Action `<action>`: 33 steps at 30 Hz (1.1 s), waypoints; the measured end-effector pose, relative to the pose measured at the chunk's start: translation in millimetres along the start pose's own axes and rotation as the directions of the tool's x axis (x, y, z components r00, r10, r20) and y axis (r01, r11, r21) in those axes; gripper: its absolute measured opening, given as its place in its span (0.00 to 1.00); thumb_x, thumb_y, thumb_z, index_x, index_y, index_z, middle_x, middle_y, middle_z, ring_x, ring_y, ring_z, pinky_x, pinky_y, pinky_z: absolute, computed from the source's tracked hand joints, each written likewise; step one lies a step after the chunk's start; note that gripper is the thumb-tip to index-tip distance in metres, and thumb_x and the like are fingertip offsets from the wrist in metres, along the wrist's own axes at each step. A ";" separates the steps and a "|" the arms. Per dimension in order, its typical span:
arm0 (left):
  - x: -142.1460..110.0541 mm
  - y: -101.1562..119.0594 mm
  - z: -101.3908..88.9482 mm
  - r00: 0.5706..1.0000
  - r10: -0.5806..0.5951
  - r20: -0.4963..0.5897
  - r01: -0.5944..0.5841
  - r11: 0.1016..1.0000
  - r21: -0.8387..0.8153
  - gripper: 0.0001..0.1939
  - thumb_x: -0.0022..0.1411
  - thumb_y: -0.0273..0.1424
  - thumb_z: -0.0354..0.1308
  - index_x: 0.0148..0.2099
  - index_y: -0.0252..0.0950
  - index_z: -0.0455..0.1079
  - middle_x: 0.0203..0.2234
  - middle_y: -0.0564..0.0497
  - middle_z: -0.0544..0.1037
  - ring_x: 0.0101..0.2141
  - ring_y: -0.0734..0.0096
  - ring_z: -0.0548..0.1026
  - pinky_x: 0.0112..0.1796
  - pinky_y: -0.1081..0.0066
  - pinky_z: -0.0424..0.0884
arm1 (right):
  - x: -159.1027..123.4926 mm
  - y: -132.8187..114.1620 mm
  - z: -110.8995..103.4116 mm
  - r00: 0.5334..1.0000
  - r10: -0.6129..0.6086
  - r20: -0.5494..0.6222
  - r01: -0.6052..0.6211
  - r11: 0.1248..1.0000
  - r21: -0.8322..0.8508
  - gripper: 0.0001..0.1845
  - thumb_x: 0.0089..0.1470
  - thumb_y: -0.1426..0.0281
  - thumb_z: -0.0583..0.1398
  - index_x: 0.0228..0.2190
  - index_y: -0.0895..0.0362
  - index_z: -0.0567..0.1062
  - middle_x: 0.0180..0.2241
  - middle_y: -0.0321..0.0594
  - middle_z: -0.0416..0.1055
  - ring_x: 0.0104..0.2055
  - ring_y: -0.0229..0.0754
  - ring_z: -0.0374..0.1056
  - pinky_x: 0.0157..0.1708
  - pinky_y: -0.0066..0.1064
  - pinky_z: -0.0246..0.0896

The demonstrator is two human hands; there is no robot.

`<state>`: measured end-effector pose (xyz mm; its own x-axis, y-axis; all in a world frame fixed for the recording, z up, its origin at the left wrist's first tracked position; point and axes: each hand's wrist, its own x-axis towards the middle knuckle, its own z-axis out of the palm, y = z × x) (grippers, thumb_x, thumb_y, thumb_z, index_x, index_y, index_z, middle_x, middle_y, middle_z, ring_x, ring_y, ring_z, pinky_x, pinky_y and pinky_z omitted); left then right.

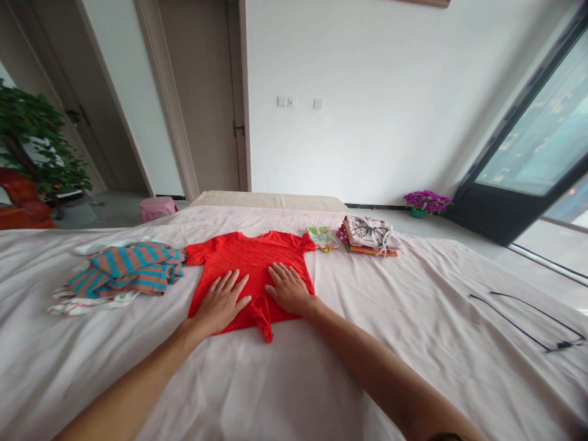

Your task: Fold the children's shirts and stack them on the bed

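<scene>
A small red short-sleeved top [250,257] lies spread flat on the pale pink bed sheet [294,380], its neck toward the far side and a knotted hem toward me. My left hand [222,302] rests flat on the lower left of the top, fingers stretched out. My right hand [288,288] lies flat on its lower right, fingers also spread. Neither hand holds anything.
A rumpled pile with a blue and orange striped garment [126,267] lies left of the top. A folded stack topped by a butterfly print [370,234] and a small floral piece [323,237] sit at the right. Black hangers [533,318] lie far right. A pink stool [157,207] stands beyond the bed.
</scene>
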<state>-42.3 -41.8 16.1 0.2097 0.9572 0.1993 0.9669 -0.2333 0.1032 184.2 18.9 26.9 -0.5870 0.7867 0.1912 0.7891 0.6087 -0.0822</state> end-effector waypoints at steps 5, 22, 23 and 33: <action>-17.3 -25.9 3.9 0.999 -0.004 -0.033 0.004 1.000 0.010 0.32 0.68 0.47 0.45 0.69 0.39 0.57 0.68 0.39 0.55 0.67 0.50 0.53 0.63 0.48 0.51 | -14.6 29.7 -2.8 0.994 0.108 -0.026 -0.108 0.994 -0.017 0.33 0.67 0.56 0.46 0.66 0.61 0.57 0.68 0.46 0.49 0.70 0.48 0.44 0.68 0.42 0.37; -26.3 37.8 -24.3 0.989 0.062 -0.131 -0.131 0.777 -0.616 0.09 0.59 0.28 0.54 0.40 0.40 0.75 0.37 0.48 0.79 0.41 0.65 0.76 0.44 0.67 0.72 | -21.6 27.3 -20.3 0.990 0.076 -0.117 -0.070 0.996 0.056 0.21 0.63 0.69 0.52 0.57 0.54 0.70 0.60 0.43 0.66 0.63 0.43 0.57 0.64 0.36 0.45; -25.3 35.5 -22.6 0.992 -0.015 -0.128 -0.073 0.756 -0.650 0.08 0.61 0.32 0.54 0.39 0.40 0.74 0.35 0.49 0.79 0.39 0.66 0.77 0.42 0.68 0.72 | -22.6 26.8 -22.3 0.990 0.044 -0.131 -0.034 0.996 0.078 0.21 0.63 0.70 0.53 0.56 0.54 0.70 0.58 0.43 0.67 0.61 0.43 0.59 0.63 0.35 0.48; -19.2 17.2 -17.9 0.937 -0.344 -0.059 0.143 0.533 -0.834 0.19 0.60 0.48 0.55 0.41 0.38 0.75 0.39 0.48 0.82 0.42 0.63 0.79 0.45 0.68 0.71 | -38.5 -4.1 -48.4 0.966 -0.253 -0.044 0.255 0.923 0.290 0.14 0.59 0.71 0.57 0.46 0.49 0.76 0.42 0.37 0.75 0.45 0.38 0.71 0.43 0.25 0.61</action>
<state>-32.3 -67.3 31.5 -0.1448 0.9672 0.2088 0.4241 -0.1300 0.8962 212.4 -18.9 67.2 -0.7590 0.6016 0.2491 0.5259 0.7919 -0.3103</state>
